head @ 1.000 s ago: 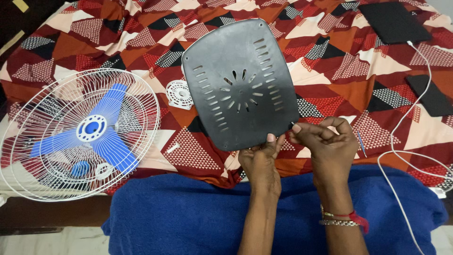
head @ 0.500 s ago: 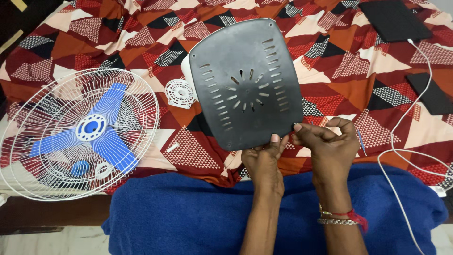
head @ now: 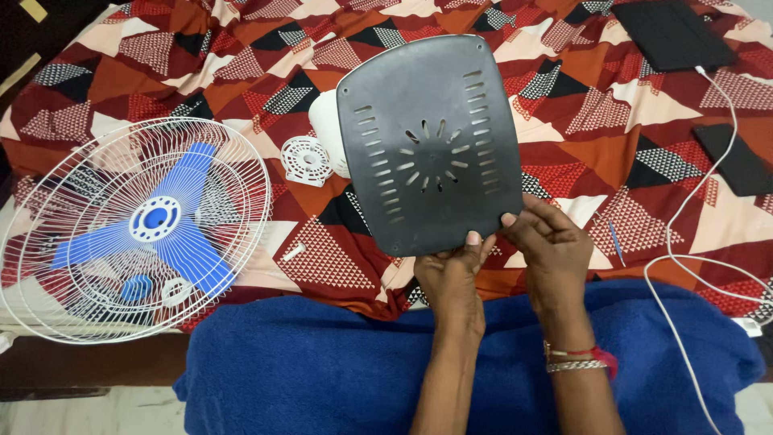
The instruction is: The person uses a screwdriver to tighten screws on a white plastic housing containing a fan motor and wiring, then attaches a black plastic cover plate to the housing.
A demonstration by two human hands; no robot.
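Both hands on the dark grey vented base plate (head: 427,145), held up tilted over the bed, bottom edge near the body. Left hand (head: 452,278) pinching the lower edge, thumb on the front and fingers curled shut behind. Right hand (head: 547,250) gripping the lower right corner, fingers (head: 535,219) closed over the rim. Nothing else in either hand.

Just behind the plate, touching or nearly: a white rounded fan part (head: 326,129), mostly hidden. Beside that, a small white round slotted cap (head: 307,159). Further left, the white wire fan guard (head: 133,229) with the blue blade (head: 157,221) inside, lying flat on the patchwork bedsheet (head: 241,72). Tiny white screw-like bit (head: 293,251) loose on the sheet. White cable (head: 684,242) snaking down the right side, near a dark flat device (head: 733,157). Blue blanket (head: 322,362) across the near edge.

Possible trouble from here: grip only along one edge, so the plate looks top-heavy and could tip or slip down onto the white parts behind it. Loose small bit easy to lose in that busy pattern. Right elbow close to the cable, so a snag seems likely on any wide swing.
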